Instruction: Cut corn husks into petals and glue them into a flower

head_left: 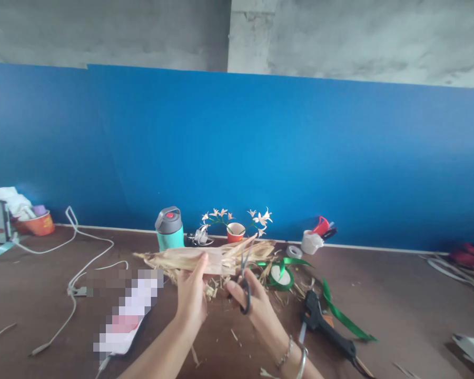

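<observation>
My left hand [193, 292] grips a pale dried corn husk [174, 259], its thumb pressed on the near face. The husk lies roughly level, its narrow tip to the left and its frayed strips to the right. In my right hand [255, 297] is a pair of dark-handled scissors [245, 295], with fingers in the loops. The blades point up beside the right part of the husk; whether they touch it I cannot tell. Husk scraps [212, 288] lie on the table below and behind my hands.
A green ribbon roll [281, 277] and a black glue gun [327, 326] lie on the right. Behind stand a turquoise bottle [170, 237] and a paper cup [236, 234] with husk flowers. A blurred-out phone [130, 316] and white cables [90, 263] lie left, before a blue partition [237, 147].
</observation>
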The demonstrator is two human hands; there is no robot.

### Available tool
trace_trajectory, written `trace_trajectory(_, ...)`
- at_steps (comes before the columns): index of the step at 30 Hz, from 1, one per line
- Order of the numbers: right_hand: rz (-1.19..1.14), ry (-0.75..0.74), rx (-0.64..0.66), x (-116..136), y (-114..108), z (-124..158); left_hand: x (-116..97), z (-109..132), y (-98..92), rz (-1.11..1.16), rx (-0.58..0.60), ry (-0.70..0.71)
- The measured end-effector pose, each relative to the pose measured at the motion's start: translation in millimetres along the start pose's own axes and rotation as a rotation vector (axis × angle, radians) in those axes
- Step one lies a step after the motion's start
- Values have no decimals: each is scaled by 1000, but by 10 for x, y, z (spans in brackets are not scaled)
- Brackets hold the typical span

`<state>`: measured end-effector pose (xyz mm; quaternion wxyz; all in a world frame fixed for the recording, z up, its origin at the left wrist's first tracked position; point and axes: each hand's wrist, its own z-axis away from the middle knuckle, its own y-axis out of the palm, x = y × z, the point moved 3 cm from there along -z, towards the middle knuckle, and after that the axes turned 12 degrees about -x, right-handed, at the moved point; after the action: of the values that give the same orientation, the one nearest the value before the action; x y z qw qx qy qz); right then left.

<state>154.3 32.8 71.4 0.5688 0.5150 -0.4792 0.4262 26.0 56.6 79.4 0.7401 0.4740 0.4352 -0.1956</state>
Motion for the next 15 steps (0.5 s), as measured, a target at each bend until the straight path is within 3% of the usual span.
trace_trajectory(2, -53, 8, -122, 7, -54, -43, 32, 13, 21, -48, 84, -54)
trace_trajectory(8, -141, -21, -125, -1, -74, -90, 70, 170, 130, -231, 382, -247)
trace_trajectory(11, -161, -51, -178, 9, -74, -85, 11, 215, 163, -270, 413, -219)
trace_trajectory(15, -172, -36, -151, 6, -70, -83, -32, 171, 145, -368, 451, -189)
